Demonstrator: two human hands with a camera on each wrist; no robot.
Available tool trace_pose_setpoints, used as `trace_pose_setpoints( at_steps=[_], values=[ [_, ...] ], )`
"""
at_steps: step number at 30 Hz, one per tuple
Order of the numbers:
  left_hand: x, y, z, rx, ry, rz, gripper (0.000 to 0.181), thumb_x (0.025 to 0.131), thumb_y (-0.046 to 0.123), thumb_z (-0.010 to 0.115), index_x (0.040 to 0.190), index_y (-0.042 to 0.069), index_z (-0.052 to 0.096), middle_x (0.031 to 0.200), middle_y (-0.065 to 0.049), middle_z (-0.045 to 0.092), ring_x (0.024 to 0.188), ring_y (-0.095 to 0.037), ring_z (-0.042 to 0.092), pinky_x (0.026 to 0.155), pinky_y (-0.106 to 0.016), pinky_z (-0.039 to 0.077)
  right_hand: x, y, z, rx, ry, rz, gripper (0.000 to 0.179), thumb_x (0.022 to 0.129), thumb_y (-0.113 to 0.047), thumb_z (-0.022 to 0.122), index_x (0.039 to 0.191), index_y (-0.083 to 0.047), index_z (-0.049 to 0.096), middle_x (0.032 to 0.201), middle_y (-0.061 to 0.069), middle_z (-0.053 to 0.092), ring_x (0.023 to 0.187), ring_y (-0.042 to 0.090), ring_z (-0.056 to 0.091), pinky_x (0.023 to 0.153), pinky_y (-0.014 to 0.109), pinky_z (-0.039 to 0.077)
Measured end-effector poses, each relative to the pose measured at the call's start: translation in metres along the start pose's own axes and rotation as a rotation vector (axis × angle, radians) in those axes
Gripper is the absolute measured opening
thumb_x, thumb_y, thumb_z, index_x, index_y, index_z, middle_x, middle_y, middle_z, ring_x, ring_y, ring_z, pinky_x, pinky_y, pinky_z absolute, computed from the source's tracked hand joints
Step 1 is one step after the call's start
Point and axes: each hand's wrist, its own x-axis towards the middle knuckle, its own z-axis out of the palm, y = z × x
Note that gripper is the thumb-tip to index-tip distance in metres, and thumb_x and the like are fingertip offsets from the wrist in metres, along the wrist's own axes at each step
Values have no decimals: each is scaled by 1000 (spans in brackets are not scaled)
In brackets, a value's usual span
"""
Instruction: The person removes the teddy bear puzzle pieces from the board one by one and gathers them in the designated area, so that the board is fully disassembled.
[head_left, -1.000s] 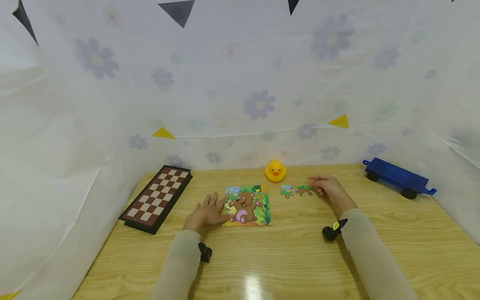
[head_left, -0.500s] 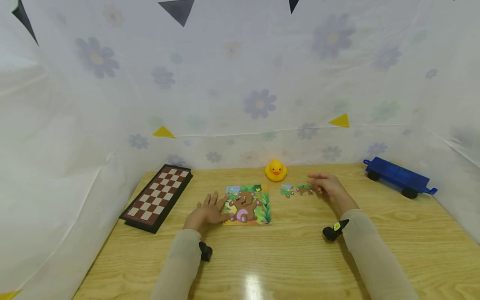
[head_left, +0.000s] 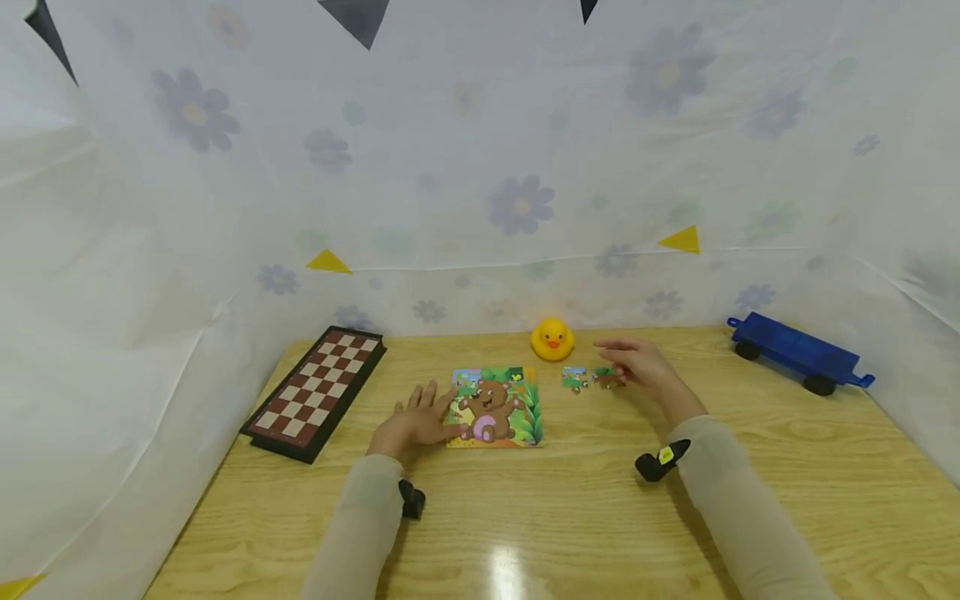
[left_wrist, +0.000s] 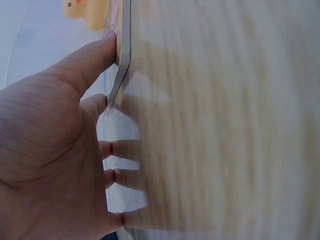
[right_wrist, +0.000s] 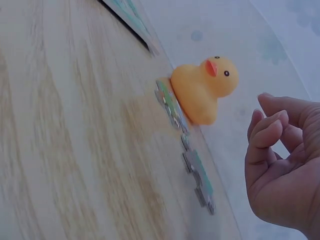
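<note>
My left hand (head_left: 415, 422) lies spread on the table, with the thumb and index finger touching the left edge of a bear jigsaw puzzle (head_left: 517, 422). In the left wrist view the thumb (left_wrist: 97, 57) presses on the puzzle's rim, and the other fingertips meet the wood. Just right of the puzzle are two loose jigsaw pieces, a blue-green one (head_left: 574, 377) and a brown-green one (head_left: 603, 377). Raised over the right-hand piece, my right hand (head_left: 643, 368) has loosely curled fingers and holds nothing. The right wrist view shows that hand (right_wrist: 282, 165) apart from both pieces.
A yellow rubber duck (head_left: 552, 341) sits behind the pieces, close to the cloth backdrop. On the left a folded chessboard case (head_left: 318, 392) lies slanted. A blue toy trailer (head_left: 795, 346) with black wheels stands at the far right of the wooden table (head_left: 480, 517).
My right hand has shifted a little left and up, away from the right-hand piece's edge toward a place above it. My left hand and the puzzle stay put.
</note>
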Motion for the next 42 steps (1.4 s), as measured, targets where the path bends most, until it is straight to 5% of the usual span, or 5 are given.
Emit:
trace_pose_setpoints(
  at_steps=[16, 25, 35, 42],
  values=[
    [2, -2, 8, -1, -14, -13, 77, 94, 56, 46, 154, 24, 10, 158, -15, -6, 144, -36, -7, 109, -62, 0, 4, -11, 61, 108, -135, -1, 31, 94, -14, 61, 120, 3, 60, 79, -1, 52, 51, 7, 41, 50, 23, 38],
    [1, -3, 10, -2, -11, -7, 77, 94, 56, 46, 154, 24, 11, 158, -16, -5, 143, -37, -6, 109, -63, 2, 13, 0, 94, 84, -189, 18, 43, 96, -11, 56, 133, 9, 47, 81, 0, 56, 49, 5, 42, 51, 20, 41],
    [0, -4, 10, 12, -23, -11, 77, 94, 56, 45, 154, 23, 10, 158, -17, -6, 143, -37, -6, 110, -62, 2, 18, 12, 127, 56, -66, 172, 46, 92, -8, 62, 135, 1, 49, 69, 1, 50, 46, 6, 43, 43, 18, 41],
    [9, -5, 1, 82, -12, -1, 78, 94, 58, 42, 154, 23, 7, 158, -16, -7, 143, -37, -5, 110, -62, 3, 22, 3, 135, -11, 53, 176, 45, 86, -2, 66, 129, 1, 54, 85, 6, 55, 43, 5, 41, 42, 18, 39]
  ],
)
